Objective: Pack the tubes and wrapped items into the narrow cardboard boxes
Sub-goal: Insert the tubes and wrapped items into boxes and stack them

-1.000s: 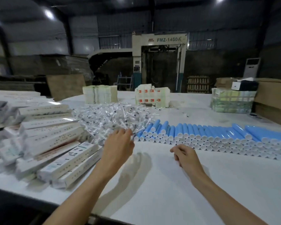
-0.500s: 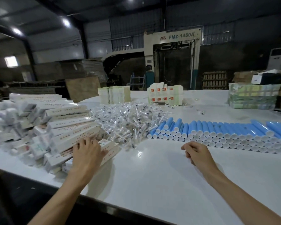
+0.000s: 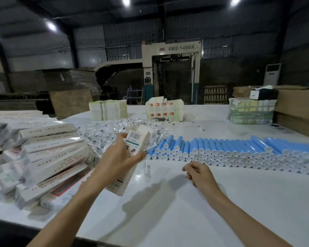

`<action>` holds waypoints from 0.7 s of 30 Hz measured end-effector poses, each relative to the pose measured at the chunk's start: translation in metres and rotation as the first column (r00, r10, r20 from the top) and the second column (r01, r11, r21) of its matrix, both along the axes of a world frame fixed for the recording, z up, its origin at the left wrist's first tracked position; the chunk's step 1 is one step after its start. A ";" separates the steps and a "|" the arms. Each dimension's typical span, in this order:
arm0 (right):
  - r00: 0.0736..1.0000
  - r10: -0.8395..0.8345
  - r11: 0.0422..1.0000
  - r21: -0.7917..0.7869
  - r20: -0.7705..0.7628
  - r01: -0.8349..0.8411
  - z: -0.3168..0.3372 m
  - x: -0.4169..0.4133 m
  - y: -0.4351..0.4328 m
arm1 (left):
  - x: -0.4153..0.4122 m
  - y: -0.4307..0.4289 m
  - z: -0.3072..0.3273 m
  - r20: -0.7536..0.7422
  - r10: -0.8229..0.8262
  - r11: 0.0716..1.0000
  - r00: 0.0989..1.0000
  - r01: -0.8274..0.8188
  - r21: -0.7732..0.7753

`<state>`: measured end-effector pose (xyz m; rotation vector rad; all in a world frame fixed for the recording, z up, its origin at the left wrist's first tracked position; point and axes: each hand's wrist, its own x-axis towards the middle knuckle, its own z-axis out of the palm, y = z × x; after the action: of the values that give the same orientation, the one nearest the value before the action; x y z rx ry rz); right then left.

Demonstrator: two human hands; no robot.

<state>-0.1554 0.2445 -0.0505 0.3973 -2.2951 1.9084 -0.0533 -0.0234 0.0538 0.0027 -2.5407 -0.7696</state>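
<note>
Far left of the held box [image 3: 138, 142]: pile of narrow cardboard boxes [image 3: 48, 157], lying flat and criss-crossed. At least a dozen can be counted; more blur out at the edge. Cannot tell whether they are filled.

Left hand [image 3: 118, 161] grips the held box, one only, lifted off the white table [image 3: 168, 211], tilted, top flap standing open. Nothing visible inside.

Just behind the held box: heap of wrapped items [image 3: 103, 132], clear film, too tangled to count.

Right of the held box and lower: right hand [image 3: 200, 175] rests on the table, fingers loosely curled, nothing seen in them.

Further right of the held box: blue tubes [image 3: 239, 150], white caps facing the camera, layered, several dozen; exact count not possible.

Judgement: this carton is picked and opened but not yet loaded. Large stock left.
</note>
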 end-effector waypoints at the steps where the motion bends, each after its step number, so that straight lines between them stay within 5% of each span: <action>1: 1.000 0.001 1.000 -0.002 0.001 -0.001 0.000 0.000 0.000 | -0.011 0.007 -0.002 0.012 -0.040 0.999 0.999 0.040 0.023; 6: 1.000 0.009 1.000 -0.009 0.012 -0.009 0.000 0.000 0.002 | -0.076 0.041 -0.019 0.195 -0.248 0.867 0.949 0.127 0.482; 10: 1.000 0.015 1.000 -0.003 0.005 -0.015 0.000 0.000 0.002 | -0.105 0.054 -0.034 0.128 -0.248 0.655 0.960 0.069 0.752; 14: 1.000 -0.009 1.000 0.023 0.005 0.009 0.001 -0.001 0.002 | -0.104 0.048 -0.060 -0.120 -0.301 0.493 0.946 0.262 0.830; 21: 0.919 -0.305 0.886 0.281 -0.250 0.370 0.042 -0.037 0.012 | -0.100 0.043 -0.057 -0.152 -0.277 0.482 0.949 0.274 0.832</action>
<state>-0.1925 0.2568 -0.0090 0.1873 -2.3536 1.2725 -0.1530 0.0200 -0.0032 -0.0881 -1.8976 -2.0831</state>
